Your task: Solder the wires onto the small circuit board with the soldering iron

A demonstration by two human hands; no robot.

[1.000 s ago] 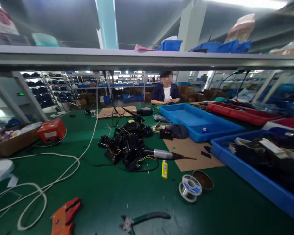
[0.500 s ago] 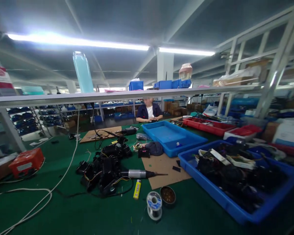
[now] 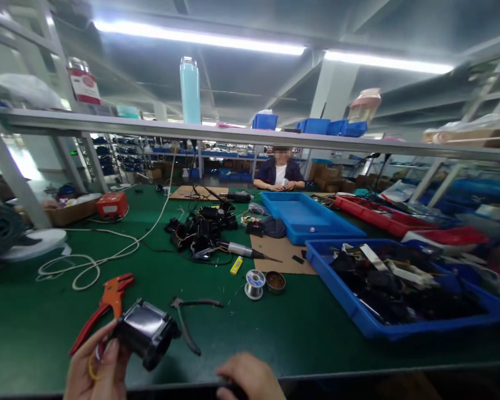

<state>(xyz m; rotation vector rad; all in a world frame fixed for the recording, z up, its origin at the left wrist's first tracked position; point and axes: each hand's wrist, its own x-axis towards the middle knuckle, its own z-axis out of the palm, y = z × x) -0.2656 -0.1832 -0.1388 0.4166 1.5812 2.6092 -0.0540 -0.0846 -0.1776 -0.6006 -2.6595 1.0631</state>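
Both hands are now showing at the near edge of the counter [image 3: 216, 339], having come into view since the earlier frame, with a black casing [image 3: 145, 333]. The left hand's [image 3: 98, 361] grip is grasping this casing just left of the cutters [image 3: 185, 316], its fingers also holding a yellow wire [image 3: 92, 366]. The right hand [image 3: 252, 378], blurred and partly cut off, is curling its grip around a dark object [image 3: 233, 389] nearer the edge than the cutters and to their right. Orange wire strippers [image 3: 114, 294] are lying left of the cutters, beyond the left hand. Right of the cutters and farther back, a solder spool [image 3: 254, 284] is standing beside a round tin [image 3: 275, 281]. Beyond the cutters, a yellow lighter [image 3: 236, 265] and a heap of black parts [image 3: 202, 228] are resting; well to their right, a blue bin [image 3: 337, 289] is holding dark pieces and wires.
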